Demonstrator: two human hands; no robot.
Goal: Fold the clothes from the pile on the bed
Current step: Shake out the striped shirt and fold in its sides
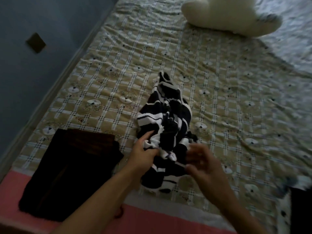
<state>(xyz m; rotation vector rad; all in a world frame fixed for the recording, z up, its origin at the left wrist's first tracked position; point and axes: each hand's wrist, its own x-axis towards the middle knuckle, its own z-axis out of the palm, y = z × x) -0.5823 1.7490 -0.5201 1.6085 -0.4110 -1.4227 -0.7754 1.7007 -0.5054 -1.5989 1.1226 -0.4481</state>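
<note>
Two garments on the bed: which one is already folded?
The plain dark garment at the left of the bed: it lies flat in a neat rectangle. The black-and-white striped garment is crumpled, gripped by the left hand.

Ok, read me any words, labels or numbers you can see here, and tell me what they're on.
"PUR": small lettering repeated across the checked bed cover; the letters after it are too blurred to read.
Striped garment, dark folded garment, white plush toy: no text visible.
</note>
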